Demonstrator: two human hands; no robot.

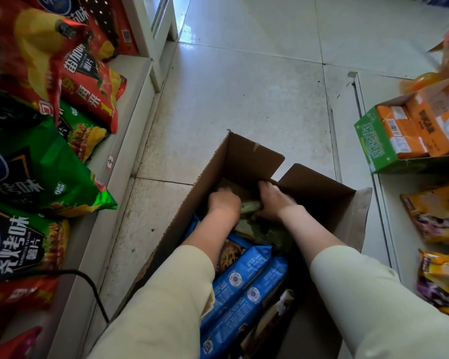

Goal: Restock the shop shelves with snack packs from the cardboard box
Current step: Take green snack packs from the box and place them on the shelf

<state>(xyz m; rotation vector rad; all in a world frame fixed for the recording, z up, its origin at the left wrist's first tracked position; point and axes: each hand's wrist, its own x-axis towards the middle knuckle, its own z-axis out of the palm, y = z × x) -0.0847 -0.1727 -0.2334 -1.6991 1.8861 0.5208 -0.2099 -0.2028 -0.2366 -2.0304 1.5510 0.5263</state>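
Reached into the box [246,161] on the floor with both hands. Left hand [224,202] curled, fingers down among the packs at the far end; could not tell what it held, if anything. Right hand [274,203] closed round a green pack [252,206], fingers wrapped over its far side.

Green pack lay between the two hands, long axis roughly left to right, touching the right palm and just beside the left knuckles. Right hand had the firmer hold, by the look of it; left nearer to the pack's other end. Judged the coming lift to go straight up and out, clear of the raised flaps.

Counted in the box: at least two green packs, the second [259,230] under the forearms, and three blue packs [244,270] lying lengthwise toward the body. More possibly hidden under the sleeves.

Shelves on both sides, near: chip bags [70,81] left, orange cartons [410,136] right.
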